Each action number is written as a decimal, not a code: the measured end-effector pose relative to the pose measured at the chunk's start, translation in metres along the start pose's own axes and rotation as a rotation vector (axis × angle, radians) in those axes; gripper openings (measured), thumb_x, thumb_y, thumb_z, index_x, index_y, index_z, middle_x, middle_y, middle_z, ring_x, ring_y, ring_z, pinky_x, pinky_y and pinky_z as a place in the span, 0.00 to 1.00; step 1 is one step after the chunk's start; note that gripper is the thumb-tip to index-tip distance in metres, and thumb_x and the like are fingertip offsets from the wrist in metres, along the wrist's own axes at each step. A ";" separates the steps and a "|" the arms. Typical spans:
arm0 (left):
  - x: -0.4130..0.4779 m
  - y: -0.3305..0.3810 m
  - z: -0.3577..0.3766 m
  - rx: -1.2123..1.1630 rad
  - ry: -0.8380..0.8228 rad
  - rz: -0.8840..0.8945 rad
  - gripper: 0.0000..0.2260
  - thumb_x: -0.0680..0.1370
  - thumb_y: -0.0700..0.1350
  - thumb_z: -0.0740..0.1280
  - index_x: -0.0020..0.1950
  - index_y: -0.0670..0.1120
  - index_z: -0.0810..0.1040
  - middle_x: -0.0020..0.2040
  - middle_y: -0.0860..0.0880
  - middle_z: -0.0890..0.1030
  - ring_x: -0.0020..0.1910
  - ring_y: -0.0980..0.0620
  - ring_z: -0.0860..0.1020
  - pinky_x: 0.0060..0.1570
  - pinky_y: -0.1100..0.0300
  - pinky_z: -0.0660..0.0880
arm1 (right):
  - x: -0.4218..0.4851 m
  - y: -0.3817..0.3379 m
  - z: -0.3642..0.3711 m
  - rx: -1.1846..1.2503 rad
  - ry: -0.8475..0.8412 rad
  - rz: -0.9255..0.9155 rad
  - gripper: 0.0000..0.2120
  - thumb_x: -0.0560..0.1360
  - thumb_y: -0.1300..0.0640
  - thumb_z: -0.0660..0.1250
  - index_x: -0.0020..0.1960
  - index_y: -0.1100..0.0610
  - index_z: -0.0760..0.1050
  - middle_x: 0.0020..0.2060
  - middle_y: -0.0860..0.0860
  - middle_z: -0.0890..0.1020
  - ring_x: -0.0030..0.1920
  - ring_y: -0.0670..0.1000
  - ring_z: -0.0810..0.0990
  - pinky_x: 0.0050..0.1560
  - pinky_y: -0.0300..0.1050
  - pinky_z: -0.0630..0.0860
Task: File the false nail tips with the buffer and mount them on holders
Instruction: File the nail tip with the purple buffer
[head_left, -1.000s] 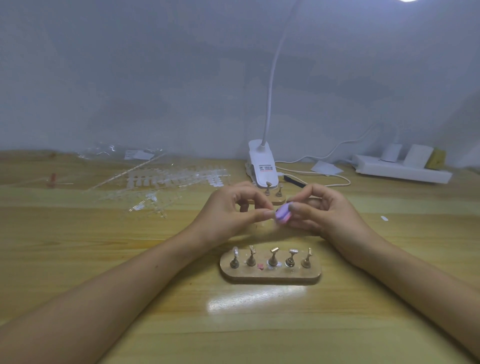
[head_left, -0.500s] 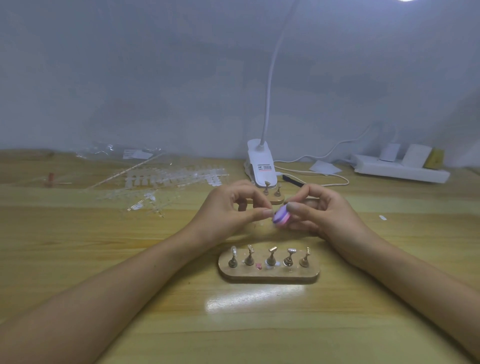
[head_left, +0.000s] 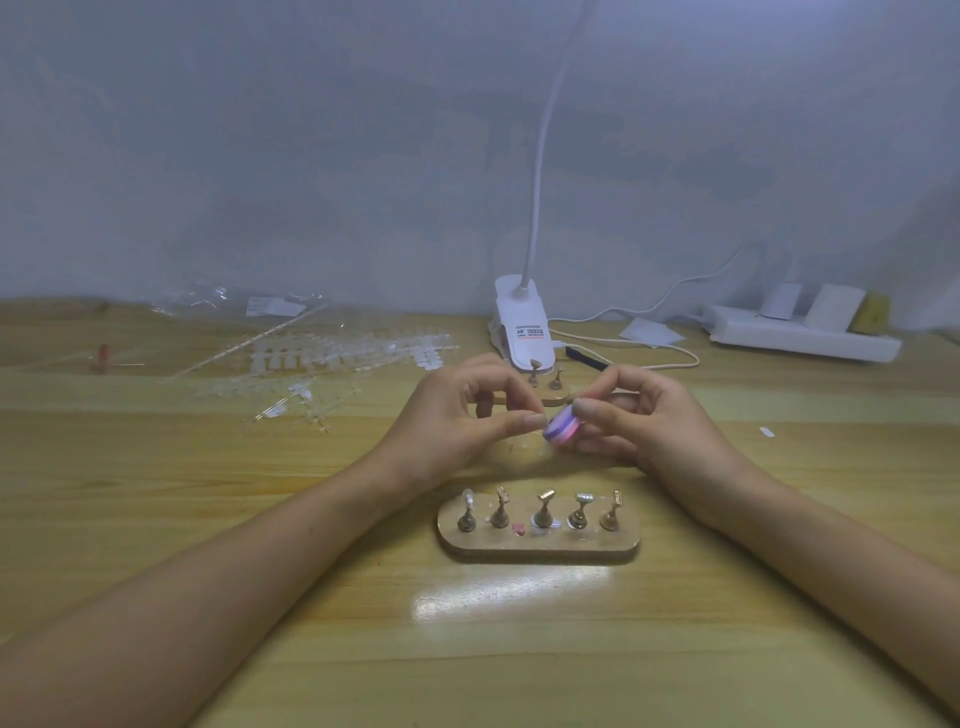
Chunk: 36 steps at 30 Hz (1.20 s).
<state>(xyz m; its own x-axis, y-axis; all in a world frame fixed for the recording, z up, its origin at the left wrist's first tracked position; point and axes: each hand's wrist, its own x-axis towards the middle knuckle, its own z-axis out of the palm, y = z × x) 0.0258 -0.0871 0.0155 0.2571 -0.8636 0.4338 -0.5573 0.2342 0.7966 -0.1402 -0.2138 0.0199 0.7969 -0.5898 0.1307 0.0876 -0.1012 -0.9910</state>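
Our right hand (head_left: 649, 421) grips the light, foamy buffer (head_left: 561, 430); left hand (head_left: 457, 415) pinches, probably, a flimsy nail tip by its edges.

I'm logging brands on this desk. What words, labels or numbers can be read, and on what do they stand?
Sticker on the clip lamp's base: a red mark and dark lines of print, too blurred to read.
Paper label in the plastic bag: print too small to read.
Buffer and power strip: no print visible.
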 end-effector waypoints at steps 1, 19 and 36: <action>0.000 0.000 0.000 -0.002 0.004 -0.001 0.03 0.72 0.42 0.75 0.40 0.48 0.83 0.40 0.52 0.78 0.36 0.57 0.70 0.42 0.66 0.70 | 0.000 -0.001 0.000 -0.008 -0.028 0.004 0.08 0.67 0.57 0.75 0.42 0.59 0.78 0.43 0.61 0.86 0.42 0.57 0.86 0.42 0.42 0.82; 0.001 0.001 0.000 -0.053 0.006 -0.024 0.04 0.71 0.44 0.75 0.39 0.52 0.83 0.41 0.49 0.80 0.38 0.55 0.71 0.42 0.66 0.69 | 0.000 -0.005 -0.002 0.051 -0.084 0.044 0.08 0.65 0.52 0.76 0.39 0.54 0.79 0.41 0.60 0.86 0.37 0.53 0.86 0.36 0.37 0.80; 0.000 0.004 0.001 -0.057 0.017 -0.015 0.05 0.72 0.40 0.75 0.39 0.49 0.83 0.40 0.52 0.79 0.37 0.55 0.71 0.41 0.66 0.69 | -0.001 -0.004 0.000 0.048 -0.057 0.026 0.10 0.67 0.52 0.75 0.41 0.56 0.78 0.41 0.61 0.86 0.36 0.54 0.86 0.35 0.38 0.80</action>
<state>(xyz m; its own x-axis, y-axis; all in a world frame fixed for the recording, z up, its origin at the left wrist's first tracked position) 0.0225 -0.0863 0.0185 0.2789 -0.8594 0.4285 -0.5078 0.2467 0.8254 -0.1415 -0.2125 0.0237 0.8321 -0.5446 0.1048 0.0943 -0.0473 -0.9944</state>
